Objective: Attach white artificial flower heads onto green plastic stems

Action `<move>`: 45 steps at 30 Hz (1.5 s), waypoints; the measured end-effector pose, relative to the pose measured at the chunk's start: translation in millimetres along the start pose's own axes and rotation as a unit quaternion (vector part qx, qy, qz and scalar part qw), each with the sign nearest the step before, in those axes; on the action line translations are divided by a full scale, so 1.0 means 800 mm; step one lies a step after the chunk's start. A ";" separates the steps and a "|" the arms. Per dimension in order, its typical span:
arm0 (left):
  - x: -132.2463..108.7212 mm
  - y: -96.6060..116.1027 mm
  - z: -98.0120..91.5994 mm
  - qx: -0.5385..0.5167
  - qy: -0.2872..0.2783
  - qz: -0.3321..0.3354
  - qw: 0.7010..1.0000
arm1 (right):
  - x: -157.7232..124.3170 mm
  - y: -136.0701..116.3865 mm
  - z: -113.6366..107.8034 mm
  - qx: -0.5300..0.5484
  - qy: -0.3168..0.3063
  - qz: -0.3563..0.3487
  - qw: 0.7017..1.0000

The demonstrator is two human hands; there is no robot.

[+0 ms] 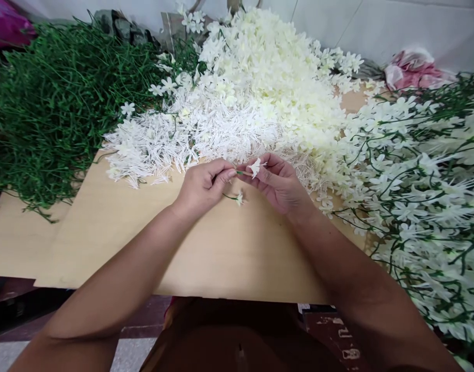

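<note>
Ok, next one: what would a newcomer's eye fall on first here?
Probably the big heap of white and cream blossoms at the back middle of the table, with a dark green mass of stems to its left. Then, near the picture's centre, the left hand pinches a thin green stem and the right hand holds a small white flower.
</note>
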State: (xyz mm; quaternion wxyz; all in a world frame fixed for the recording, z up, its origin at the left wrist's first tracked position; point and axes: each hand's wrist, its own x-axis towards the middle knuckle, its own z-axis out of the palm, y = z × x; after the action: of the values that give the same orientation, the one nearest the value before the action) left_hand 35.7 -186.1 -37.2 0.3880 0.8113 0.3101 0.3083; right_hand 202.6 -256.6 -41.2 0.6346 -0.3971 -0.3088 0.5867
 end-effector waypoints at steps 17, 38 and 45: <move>0.000 0.010 0.005 -0.103 -0.019 -0.032 0.994 | -0.003 0.007 0.013 -0.086 -0.007 -0.044 0.995; 0.002 -0.002 0.008 -0.109 -0.078 -0.081 0.988 | -0.002 0.020 0.008 -0.212 -0.011 -0.054 0.976; 0.002 -0.004 0.010 -0.113 -0.100 -0.079 0.985 | 0.001 0.020 0.006 -0.189 -0.016 -0.018 0.982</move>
State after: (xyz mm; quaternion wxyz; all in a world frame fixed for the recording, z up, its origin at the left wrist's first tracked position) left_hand 42.1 -187.1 -43.4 0.5294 0.7618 0.2964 0.2270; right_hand 191.0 -255.3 -52.5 0.5535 -0.4947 -0.4318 0.5123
